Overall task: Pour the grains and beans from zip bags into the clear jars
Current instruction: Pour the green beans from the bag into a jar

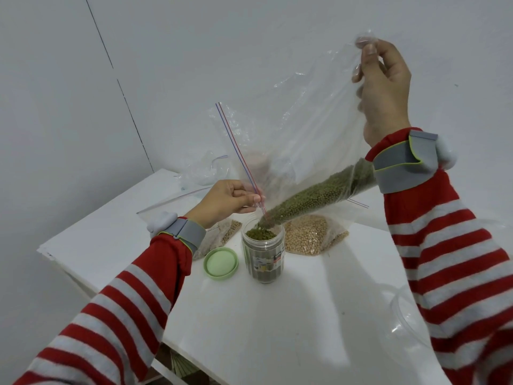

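- Because the zip bag has to drain downhill, the right hand pinches its closed bottom corner and holds it high, at 1 o'clock from the clear jar.
- Left hand pinches the red-and-blue zip strip low, at 10 o'clock from the jar and just above its rim. Judged purpose: narrowing the mouth into a spout and steering it.
- Bag hangs slanted between both hands. Green beans lie gathered along its lower fold, in a sloping band that ends at the mouth corner over the jar.
- Jar stands upright and uncapped on the white table, with beans heaped near its top. Judgement: this fill is almost complete, and overflow is the risk while beans remain in the bag.
- Green lid lies at 9 o'clock, just beside the jar and clear of the stream.
- Bag of pale beans lies flat at 2 o'clock, and a bag of brownish grains at 10 o'clock lies partly under the left wrist. Both are judged still unpoured.
- Slack bags lie at 11 o'clock, near the far edge.
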A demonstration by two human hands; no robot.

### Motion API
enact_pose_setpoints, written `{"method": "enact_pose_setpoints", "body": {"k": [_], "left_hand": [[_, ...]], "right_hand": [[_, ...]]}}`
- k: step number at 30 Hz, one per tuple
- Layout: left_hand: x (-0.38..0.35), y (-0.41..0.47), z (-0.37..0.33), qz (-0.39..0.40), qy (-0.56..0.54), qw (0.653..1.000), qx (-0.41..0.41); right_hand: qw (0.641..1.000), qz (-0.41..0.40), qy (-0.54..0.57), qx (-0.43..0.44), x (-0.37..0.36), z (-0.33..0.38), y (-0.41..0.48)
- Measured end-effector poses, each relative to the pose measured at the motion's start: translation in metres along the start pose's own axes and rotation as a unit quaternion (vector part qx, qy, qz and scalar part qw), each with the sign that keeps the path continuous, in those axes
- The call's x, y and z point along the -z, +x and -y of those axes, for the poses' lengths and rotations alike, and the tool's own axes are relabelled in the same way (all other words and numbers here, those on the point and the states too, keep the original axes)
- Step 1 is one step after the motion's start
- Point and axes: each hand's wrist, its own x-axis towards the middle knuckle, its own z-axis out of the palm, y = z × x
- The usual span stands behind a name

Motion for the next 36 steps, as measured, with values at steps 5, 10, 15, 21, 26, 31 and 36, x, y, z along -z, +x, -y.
{"method": "enact_pose_setpoints", "body": {"k": [5, 10, 15, 21, 26, 31, 36], "left_hand": [[0.0004, -0.0002, 0.0004, 0.000, -0.004, 1.000, 0.000], [0.0012, 0.0000, 0.0004, -0.001, -0.007, 1.000, 0.000], [0.0016, 0.0000, 0.0013, -0.001, -0.006, 1.000, 0.001], [0.0022, 0.0005, 0.0015, -0.003, -0.007, 1.000, 0.002], [0.0016, 0.0007, 0.0010, -0.004, -0.009, 1.000, 0.002], [0.0007, 0.0013, 0.0005, -0.005, -0.012, 1.000, 0.004], [0.0013, 0.0019, 0.0000, -0.002, -0.009, 1.000, 0.003]], "right_hand": [[1.000, 0.006, 0.003, 0.004, -0.0014, 0.0015, -0.0006], [1.000, 0.005, 0.003, 0.004, -0.0019, 0.0019, -0.0006], [1.000, 0.007, 0.006, 0.005, -0.0018, 0.0025, -0.0016], [1.000, 0.010, 0.006, 0.012, -0.0024, 0.0039, -0.0028], [1.000, 0.007, 0.001, 0.011, -0.0020, 0.0050, -0.0028], [1.000, 0.003, -0.003, 0.007, -0.0024, 0.0054, -0.0023], [1.000, 0.005, 0.001, 0.009, -0.0030, 0.0066, -0.0025]]}}
